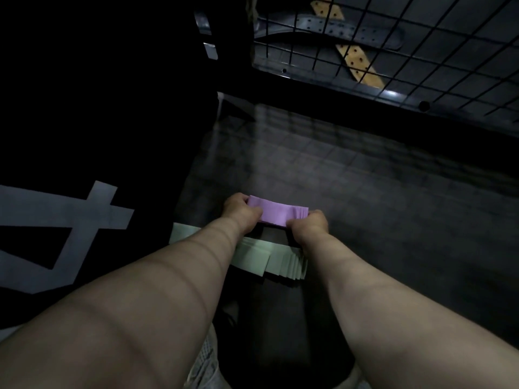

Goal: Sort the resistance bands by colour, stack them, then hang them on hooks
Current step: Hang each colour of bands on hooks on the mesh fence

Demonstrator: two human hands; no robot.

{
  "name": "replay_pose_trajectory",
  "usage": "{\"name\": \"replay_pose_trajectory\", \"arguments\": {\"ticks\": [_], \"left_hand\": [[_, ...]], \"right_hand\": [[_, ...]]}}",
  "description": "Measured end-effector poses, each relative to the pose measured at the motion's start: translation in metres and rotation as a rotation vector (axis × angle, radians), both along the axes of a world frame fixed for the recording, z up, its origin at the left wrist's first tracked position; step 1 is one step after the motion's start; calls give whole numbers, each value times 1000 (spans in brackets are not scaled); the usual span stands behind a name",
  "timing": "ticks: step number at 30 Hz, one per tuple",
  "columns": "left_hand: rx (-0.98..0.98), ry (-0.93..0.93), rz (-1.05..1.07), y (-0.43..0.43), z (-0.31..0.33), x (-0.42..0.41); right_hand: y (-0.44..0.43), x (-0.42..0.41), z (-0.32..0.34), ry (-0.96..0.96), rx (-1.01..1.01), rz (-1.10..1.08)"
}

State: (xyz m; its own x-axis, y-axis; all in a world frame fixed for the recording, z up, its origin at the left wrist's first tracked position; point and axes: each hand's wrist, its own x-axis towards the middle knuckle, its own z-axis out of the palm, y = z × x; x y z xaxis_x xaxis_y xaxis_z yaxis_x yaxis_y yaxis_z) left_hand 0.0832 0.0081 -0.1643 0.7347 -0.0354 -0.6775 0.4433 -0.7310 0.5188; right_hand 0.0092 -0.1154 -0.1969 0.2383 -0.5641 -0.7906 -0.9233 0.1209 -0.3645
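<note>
A stack of purple resistance bands (276,211) is held flat over the dark floor, near the middle of the view. My left hand (241,209) grips its left end, and my right hand (310,224) grips its right end, where several band edges fan out. Just below my wrists lies a stack of pale green bands (264,258), also fanned at its right end and partly hidden by my left forearm.
A black wire grid panel (393,51) stands at the top right, with grey and yellow perforated straps behind it. A black mat or board with white tape marks (70,226) fills the left side. The dark tiled floor (365,192) stretches to the right.
</note>
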Motion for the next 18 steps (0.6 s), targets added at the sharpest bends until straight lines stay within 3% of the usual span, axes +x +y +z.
{"name": "replay_pose_trajectory", "arguments": {"ticks": [3, 6, 9, 18], "left_hand": [[-21, -26, -94, -6, 14, -1], [-69, -30, -156, -19, 38, 1], [-83, -24, -222, -31, 70, 6], [-254, -59, -295, -57, 196, 12]], "right_hand": [[-6, -7, 13, -2, -88, 156], [-13, -10, 46, -325, -202, 499], [-20, -9, 83, -521, -139, 757], [-45, -4, 215, -649, -296, 721]]}}
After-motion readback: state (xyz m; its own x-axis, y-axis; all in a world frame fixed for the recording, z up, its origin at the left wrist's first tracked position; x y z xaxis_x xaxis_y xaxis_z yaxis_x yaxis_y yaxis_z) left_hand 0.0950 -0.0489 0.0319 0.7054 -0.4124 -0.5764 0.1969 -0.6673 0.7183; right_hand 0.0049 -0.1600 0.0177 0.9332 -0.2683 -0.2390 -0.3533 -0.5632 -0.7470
